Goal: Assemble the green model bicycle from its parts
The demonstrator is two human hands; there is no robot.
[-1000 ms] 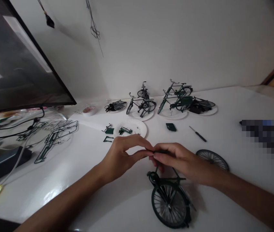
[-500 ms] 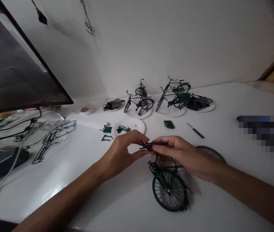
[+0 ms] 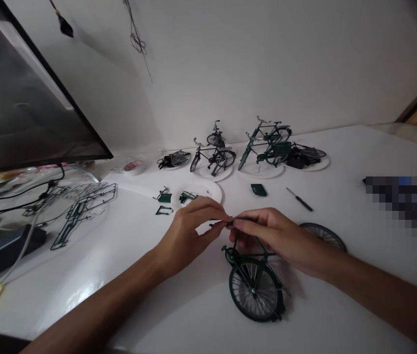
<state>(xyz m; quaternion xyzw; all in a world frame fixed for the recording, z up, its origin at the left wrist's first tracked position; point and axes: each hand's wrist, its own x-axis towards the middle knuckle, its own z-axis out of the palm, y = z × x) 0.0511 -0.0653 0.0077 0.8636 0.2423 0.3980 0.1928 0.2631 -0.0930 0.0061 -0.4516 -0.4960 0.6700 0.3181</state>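
My left hand pinches a small dark part with thumb and forefinger; thin ends of it stick out to the left. My right hand closes around the upper frame of a green model bicycle, and its fingertips meet those of my left hand at the dark part. The bicycle leans below my right hand, its spoked wheel and crank toward me. Another black-tyred wheel shows behind my right wrist; whether it is attached cannot be made out. My fingers hide the join between part and frame.
Finished-looking model bicycles stand on paper plates along the wall. Nearer are a paper plate with green parts, a green box-like piece and a screwdriver. Part sprues, cables and a monitor occupy the left side.
My left thumb and fingers have drawn closer together over the dark part, covering more of it. The bicycle's lower wheel has shifted slightly left.
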